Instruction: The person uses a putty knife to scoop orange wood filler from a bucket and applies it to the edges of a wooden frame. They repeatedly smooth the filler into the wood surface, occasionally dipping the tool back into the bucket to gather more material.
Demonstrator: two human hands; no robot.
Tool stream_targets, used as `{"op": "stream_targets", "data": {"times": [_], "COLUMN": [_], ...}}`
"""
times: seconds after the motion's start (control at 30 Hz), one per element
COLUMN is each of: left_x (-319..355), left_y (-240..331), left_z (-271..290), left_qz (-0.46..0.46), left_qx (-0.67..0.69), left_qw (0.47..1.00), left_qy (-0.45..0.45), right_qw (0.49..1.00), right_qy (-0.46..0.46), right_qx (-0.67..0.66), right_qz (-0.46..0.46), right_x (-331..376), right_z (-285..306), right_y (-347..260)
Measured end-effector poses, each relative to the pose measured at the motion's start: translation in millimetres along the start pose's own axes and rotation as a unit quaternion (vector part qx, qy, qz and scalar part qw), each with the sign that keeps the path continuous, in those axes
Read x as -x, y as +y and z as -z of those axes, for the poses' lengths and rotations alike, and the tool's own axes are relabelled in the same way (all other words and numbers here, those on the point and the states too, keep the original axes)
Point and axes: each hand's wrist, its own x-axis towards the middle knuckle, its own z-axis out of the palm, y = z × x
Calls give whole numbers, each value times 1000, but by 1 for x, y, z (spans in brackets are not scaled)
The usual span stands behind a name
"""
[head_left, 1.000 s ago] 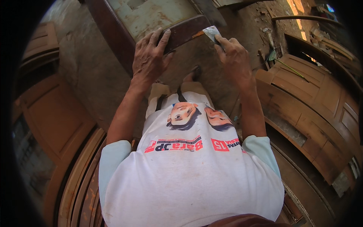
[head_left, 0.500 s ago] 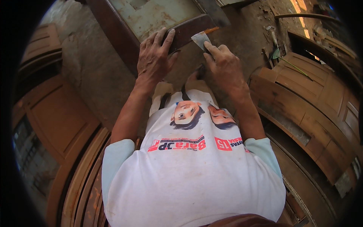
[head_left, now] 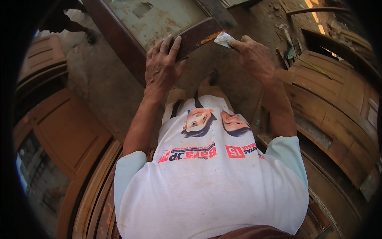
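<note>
A dark brown wooden frame point(head_left: 197, 35) with a pale, stained panel point(head_left: 159, 18) set inside it stands in front of me. My left hand point(head_left: 161, 61) grips the near rail of that frame, fingers laid over the top and thumb at the near edge. Orange filler point(head_left: 211, 38) is smeared along the rail's right end. Pinched in my right hand point(head_left: 254, 55) is a flat grey-white scraper point(head_left: 223, 39), just right of the smear. Its far edge is at or close to the filler; contact is unclear. My fingers hide the scraper's grip end.
Brown panelled doors point(head_left: 69, 127) lean at the left, beside stacked boards point(head_left: 95, 179). More wooden panels point(head_left: 330, 83) lie at the right, with a thin green stick point(head_left: 312, 67) on them. Another person's leg point(head_left: 73, 26) shows at the far left. Debris litters the floor at the back right.
My right hand and the scraper have moved right, and orange filler now shows on the rail's end. My left hand keeps its hold. Another person's leg has come into view at far left.
</note>
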Motion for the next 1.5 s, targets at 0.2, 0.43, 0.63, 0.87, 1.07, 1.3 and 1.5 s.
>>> {"op": "stream_targets", "data": {"times": [0.2, 0.43, 0.63, 0.87, 1.07, 1.3, 1.5], "left_x": [-1, -2, -4, -6, -4, -5, -8], "left_y": [4, 3, 5, 4, 6, 6, 2], "left_z": [3, 1, 1, 1, 4, -1, 4], "left_qz": [7, -3, -2, -5, -13, -21, 11], "left_qx": [-2, -17, -22, -25, -33, -19, 19], "left_qw": [1000, 1000, 1000, 1000, 999, 1000, 1000], "left_qy": [-1, 6, 8, 7, -3, 7, -16], "right_qw": [998, 997, 998, 988, 996, 989, 946], "right_qy": [19, 32, 14, 105, 69, 82, 157], "right_qx": [-55, -50, -38, -105, -52, -86, -268], "right_qz": [-26, -50, -48, -35, -29, -87, -95], "right_x": [1, 3, 4, 15, -2, 10, 35], "right_z": [-6, 2, -3, -38, -26, -31, -66], "right_y": [0, -1, -8, -23, -20, 4, 1]}}
